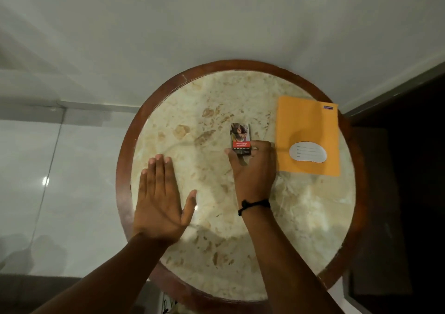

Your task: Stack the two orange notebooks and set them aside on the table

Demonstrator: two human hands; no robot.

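An orange notebook (pixel 308 130) with a white label lies flat at the right side of the round marble table (pixel 183 111); only one orange cover shows, and I cannot tell whether a second lies under it. My right hand (pixel 252 169), with a black band at the wrist, grips the lower end of a small printed packet (pixel 240 138) near the table's middle, just left of the notebook. My left hand (pixel 160 198) hovers flat over the table's left part, fingers together and thumb spread, holding nothing.
The table has a raised dark wooden rim (pixel 125 149). Pale glossy floor tiles (pixel 48 169) surround it to the left and behind. A dark piece of furniture or doorway (pixel 397 193) stands close at the right edge.
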